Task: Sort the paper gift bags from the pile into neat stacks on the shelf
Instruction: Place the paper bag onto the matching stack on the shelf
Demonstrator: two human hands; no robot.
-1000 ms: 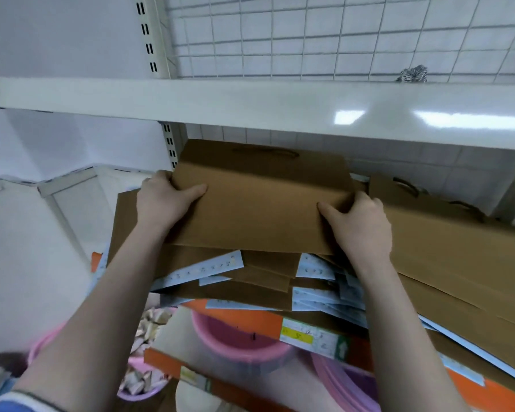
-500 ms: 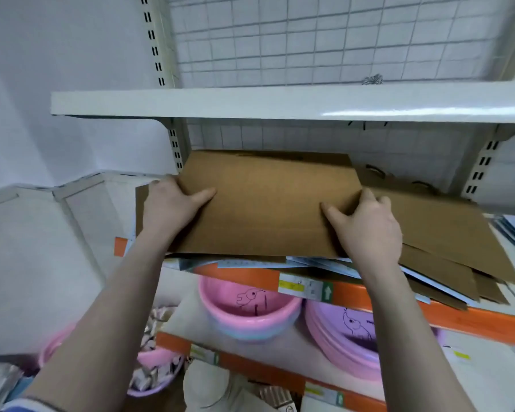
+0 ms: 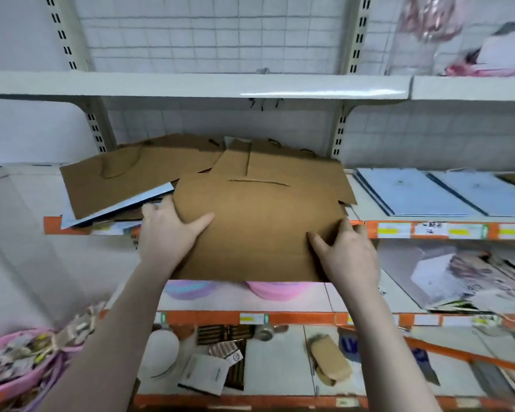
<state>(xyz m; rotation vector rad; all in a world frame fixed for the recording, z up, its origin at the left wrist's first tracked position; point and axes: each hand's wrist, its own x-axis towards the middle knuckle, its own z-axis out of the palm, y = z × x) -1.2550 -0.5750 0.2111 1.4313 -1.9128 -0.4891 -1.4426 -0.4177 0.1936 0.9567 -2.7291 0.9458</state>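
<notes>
Brown bag (image 3: 256,227) between both grips

Brown kraft bags (image 3: 250,227); pale blue bags (image 3: 414,194); orange shelf edge (image 3: 428,230); pink basins (image 3: 280,288)

One head-worn wide-angle camera is looking forward and slightly down, facing the shelving (image 3: 250,87) and its grid back panel squarely from close by. The left hand (image 3: 167,230) and right hand (image 3: 348,257) are reaching in from the bottom edge, holding a brown bag (image 3: 256,227) at mid-frame. With only this one view, nothing is being shared between cameras.
</notes>
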